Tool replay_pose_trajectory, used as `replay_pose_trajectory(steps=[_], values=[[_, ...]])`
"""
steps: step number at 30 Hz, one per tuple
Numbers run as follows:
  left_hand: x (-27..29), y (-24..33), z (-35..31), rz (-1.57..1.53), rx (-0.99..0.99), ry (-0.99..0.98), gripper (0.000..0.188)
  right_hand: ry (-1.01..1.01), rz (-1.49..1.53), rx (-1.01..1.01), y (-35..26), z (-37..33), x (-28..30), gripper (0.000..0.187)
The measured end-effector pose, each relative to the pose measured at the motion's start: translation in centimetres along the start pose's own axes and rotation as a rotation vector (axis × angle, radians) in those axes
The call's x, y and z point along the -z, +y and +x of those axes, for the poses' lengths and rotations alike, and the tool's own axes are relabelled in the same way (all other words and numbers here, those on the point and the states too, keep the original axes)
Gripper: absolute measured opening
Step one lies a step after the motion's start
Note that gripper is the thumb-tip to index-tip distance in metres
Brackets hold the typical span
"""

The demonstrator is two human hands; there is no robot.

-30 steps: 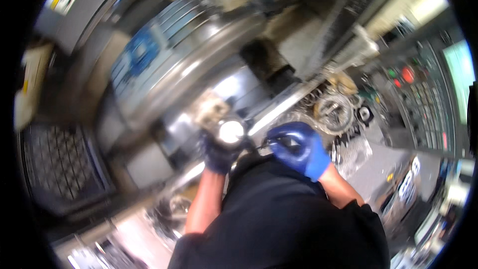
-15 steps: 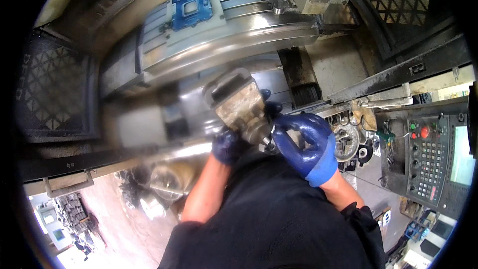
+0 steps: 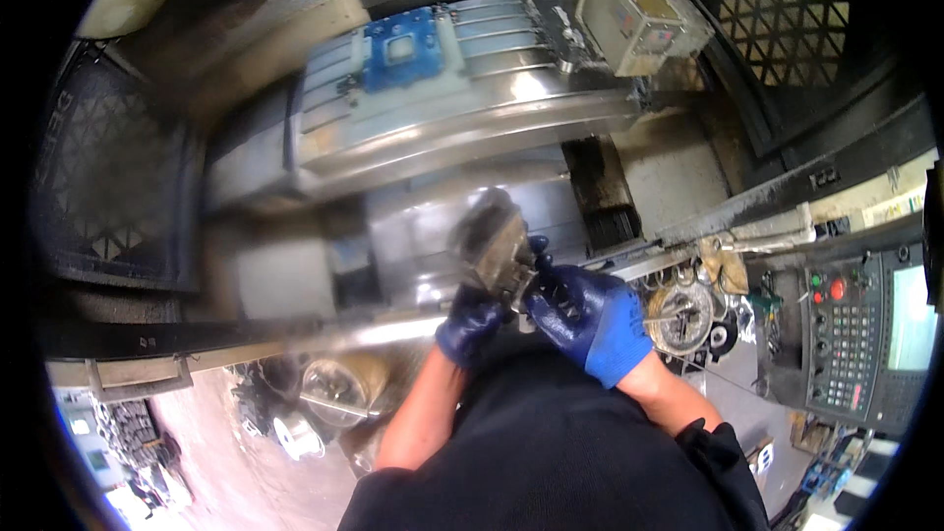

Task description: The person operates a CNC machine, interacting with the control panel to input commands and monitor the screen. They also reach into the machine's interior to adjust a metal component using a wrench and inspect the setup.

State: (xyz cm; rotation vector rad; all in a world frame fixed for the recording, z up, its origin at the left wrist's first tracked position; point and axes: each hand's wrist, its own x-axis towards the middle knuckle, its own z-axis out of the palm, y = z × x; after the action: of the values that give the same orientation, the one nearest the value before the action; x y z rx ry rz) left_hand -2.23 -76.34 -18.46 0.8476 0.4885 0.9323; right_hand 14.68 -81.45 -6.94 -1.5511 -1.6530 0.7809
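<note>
Close in front of my body I hold a grey metal casting (image 3: 501, 254) with a wide dark end tilted away from me, smeared by motion. My left hand (image 3: 472, 326), in a dark blue coated glove, is closed on its near left side. From the right, my right hand (image 3: 582, 313), gloved in dark and lighter blue, grips the narrower near end with the fingers wrapped round behind it. Beyond the casting lies a slotted machine table (image 3: 492, 49), bearing a blue fixture plate (image 3: 403, 57) with a raised square in its middle.
A boxy grey machine unit (image 3: 629, 20) stands at the table's right end. Mesh-patterned doors (image 3: 787, 15) flank the opening. To the right is a control panel (image 3: 851, 334) with buttons and a screen. Round metal parts (image 3: 678, 320) and a round container (image 3: 344, 383) sit below the sill.
The casting has turned in my hands, its wide end swinging rightward and away from its former face-on view. Both hands have drawn closer together round it. My view has shifted slightly.
</note>
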Motion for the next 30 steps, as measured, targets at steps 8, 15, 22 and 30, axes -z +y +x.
replay_pose_trajectory(steps=[8,15,22,30], values=[[-0.5,0.6,0.1,-0.150,-0.057,0.094,0.104,-0.091,0.259,-0.107,2.5,0.9,-0.8,0.023],[-2.4,0.8,1.2,-0.135,0.000,0.101,0.084,-0.230,0.213,0.130,4.3,2.0,1.3,0.022],[-3.6,-0.4,2.0,-0.018,0.186,0.278,0.058,-0.243,0.430,-0.103,8.0,3.3,2.7,0.024],[-5.6,-1.0,4.8,0.188,0.316,0.365,0.067,-0.346,0.603,-0.198,12.9,4.8,3.6,0.022]])
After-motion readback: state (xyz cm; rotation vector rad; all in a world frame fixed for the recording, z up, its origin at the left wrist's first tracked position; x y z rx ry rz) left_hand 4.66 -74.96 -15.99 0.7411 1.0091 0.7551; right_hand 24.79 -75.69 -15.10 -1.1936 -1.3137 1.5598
